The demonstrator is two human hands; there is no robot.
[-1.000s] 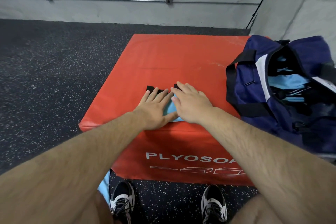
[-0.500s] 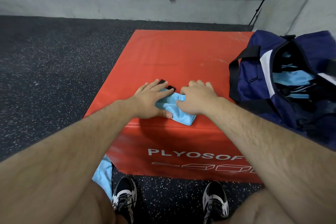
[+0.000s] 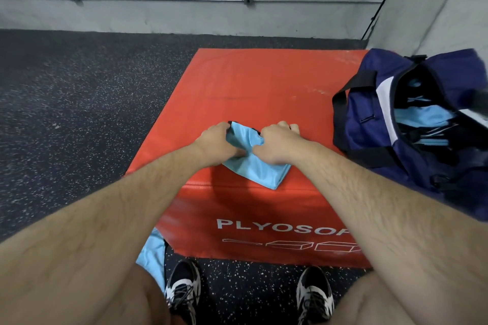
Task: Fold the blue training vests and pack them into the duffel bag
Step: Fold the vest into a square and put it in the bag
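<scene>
A folded light blue training vest (image 3: 257, 169) with black trim lies near the front edge of a red plyo box (image 3: 264, 87). My left hand (image 3: 216, 141) grips its left side with curled fingers. My right hand (image 3: 277, 144) grips its right side, fingers tucked into the cloth. The navy duffel bag (image 3: 369, 124) sits open on the box's right side, about a hand's width right of my right hand, with light blue vests (image 3: 420, 116) inside.
Another light blue vest (image 3: 151, 258) hangs by my left leg, below the box's front left corner. My two shoes stand on black speckled rubber floor (image 3: 79, 113) in front of the box. A grey wall with a pipe runs behind.
Both hands went from lying flat on the folded vest to curling round its sides. The vest's near corner now shows, lifted and bunched slightly between them.
</scene>
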